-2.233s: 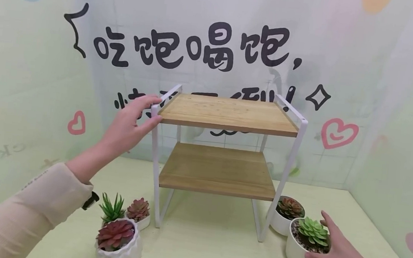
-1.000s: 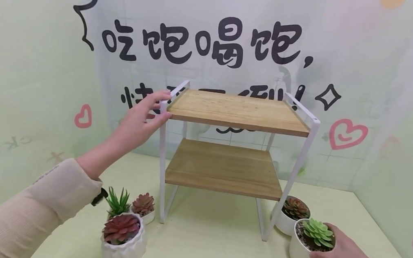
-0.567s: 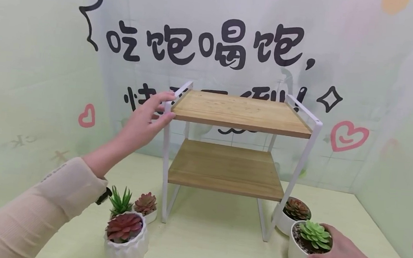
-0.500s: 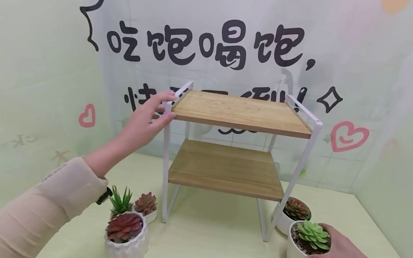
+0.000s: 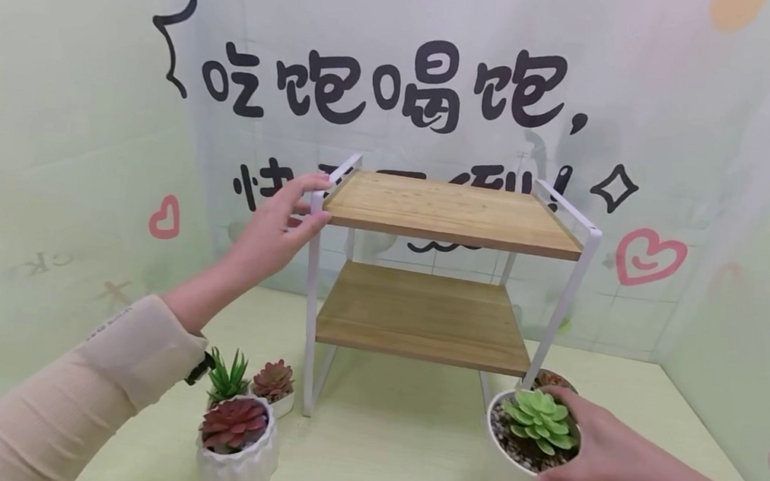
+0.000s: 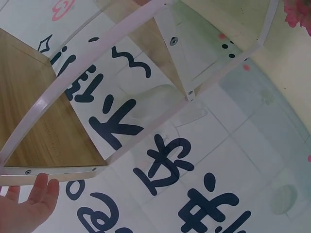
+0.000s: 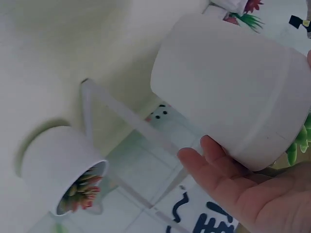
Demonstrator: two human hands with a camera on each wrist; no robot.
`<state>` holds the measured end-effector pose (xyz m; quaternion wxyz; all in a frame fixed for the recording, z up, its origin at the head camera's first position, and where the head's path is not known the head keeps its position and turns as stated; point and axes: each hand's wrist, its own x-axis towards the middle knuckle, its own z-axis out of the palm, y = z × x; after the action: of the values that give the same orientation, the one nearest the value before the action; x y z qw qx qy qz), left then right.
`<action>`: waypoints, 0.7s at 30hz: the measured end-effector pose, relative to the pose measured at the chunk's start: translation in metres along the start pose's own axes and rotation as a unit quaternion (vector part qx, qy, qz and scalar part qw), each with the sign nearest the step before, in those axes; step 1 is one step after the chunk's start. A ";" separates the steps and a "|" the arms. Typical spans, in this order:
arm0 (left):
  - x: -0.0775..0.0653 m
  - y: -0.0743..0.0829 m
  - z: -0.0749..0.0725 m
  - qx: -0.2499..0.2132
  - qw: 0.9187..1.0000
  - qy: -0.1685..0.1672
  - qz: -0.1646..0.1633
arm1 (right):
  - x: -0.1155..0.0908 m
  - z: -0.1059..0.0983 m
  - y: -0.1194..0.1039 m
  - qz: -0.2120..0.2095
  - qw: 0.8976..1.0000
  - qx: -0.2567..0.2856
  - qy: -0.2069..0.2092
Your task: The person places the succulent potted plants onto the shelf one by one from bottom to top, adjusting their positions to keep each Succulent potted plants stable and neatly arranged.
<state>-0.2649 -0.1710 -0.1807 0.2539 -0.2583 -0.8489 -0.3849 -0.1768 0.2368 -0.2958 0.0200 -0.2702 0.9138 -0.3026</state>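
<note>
My right hand [image 5: 614, 451] grips a white pot [image 7: 218, 87] holding a light green succulent [image 5: 541, 421] in pebbly soil. Thumb and fingers go around its rim, and the right wrist view shows the pot raised off the table. With my left hand [image 5: 276, 223] I hold the upper front left corner of a two-tier shelf [image 5: 456, 212], the fingers at the white metal rail and the thumb by the board's front edge. Both wooden boards of the shelf are bare. The held pot hides the shelf's front right foot in the head view.
Behind the held pot is another white pot [image 7: 58, 160] with a reddish succulent, partly hidden in the head view. Left of the shelf stand a ribbed white pot [image 5: 237, 472] with a red succulent, a spiky green plant [image 5: 227, 376] and a small pinkish succulent [image 5: 273, 380]. A printed curtain hangs behind.
My right hand first closed around the green succulent's pot, then lifted it and moved it left toward the shelf. The left hand keeps its hold on the shelf corner; the view shifted slightly.
</note>
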 end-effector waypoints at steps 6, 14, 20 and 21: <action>-0.001 0.002 -0.001 0.002 1.000 0.003 -0.004 | 0.030 -0.018 -0.049 -0.032 0.998 0.043 -0.031; -0.004 -0.001 0.003 0.002 1.000 0.014 0.010 | 0.080 -0.031 -0.101 -0.023 0.995 0.089 -0.036; -0.004 0.000 0.005 -0.004 1.000 0.019 0.013 | 0.123 -0.024 -0.110 0.002 0.997 0.077 -0.013; -0.004 0.000 0.006 -0.005 1.000 0.020 0.014 | 0.129 -0.023 -0.110 0.000 0.997 0.078 -0.015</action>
<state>-0.2633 -0.1675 -0.1862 0.2747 -0.2634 -0.8380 -0.3910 -0.2383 0.1099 -0.1987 0.0545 -0.2720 0.8871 -0.3688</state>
